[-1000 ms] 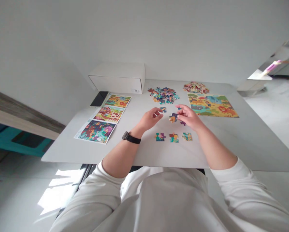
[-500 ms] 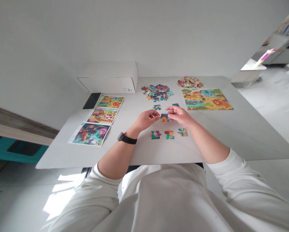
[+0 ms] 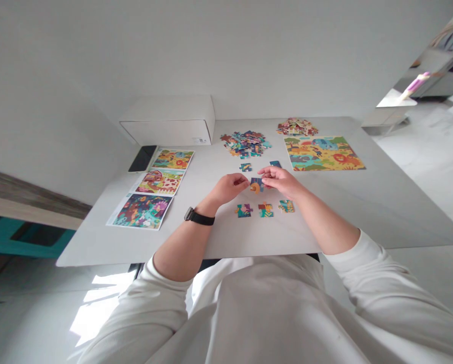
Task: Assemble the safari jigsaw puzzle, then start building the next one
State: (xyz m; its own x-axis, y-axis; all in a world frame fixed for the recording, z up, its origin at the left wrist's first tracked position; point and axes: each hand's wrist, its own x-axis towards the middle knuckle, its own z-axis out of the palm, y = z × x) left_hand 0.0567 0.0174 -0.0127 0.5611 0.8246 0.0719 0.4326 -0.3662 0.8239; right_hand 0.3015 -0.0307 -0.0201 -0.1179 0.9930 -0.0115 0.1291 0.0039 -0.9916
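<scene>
A dark blue puzzle piece with an orange shape (image 3: 256, 186) is between my hands, above the middle of the table. My right hand (image 3: 281, 181) pinches its right edge between thumb and index finger, the other fingers curled loosely. At its left edge, my left hand (image 3: 230, 187) has thumb and index fingertips closed on it. In front of me, a teal and purple piece (image 3: 244, 211), a teal and yellow piece (image 3: 266, 210) and a teal piece with orange leaves (image 3: 286, 206) lie apart in a row. Beyond my hands lie a blue-yellow piece (image 3: 245, 167) and a dark blue piece (image 3: 275, 164).
A heap of puzzle pieces (image 3: 247, 144) lies farther back, with a reddish heap (image 3: 298, 126) to its right. An assembled animal puzzle (image 3: 325, 154) lies right. On the left are a picture sheet (image 3: 145, 207), a phone (image 3: 143, 158) and a white box (image 3: 166, 132).
My hands and the puzzle piece between them have shifted very slightly in view, along with the whole scene. The hold on the piece looks the same.
</scene>
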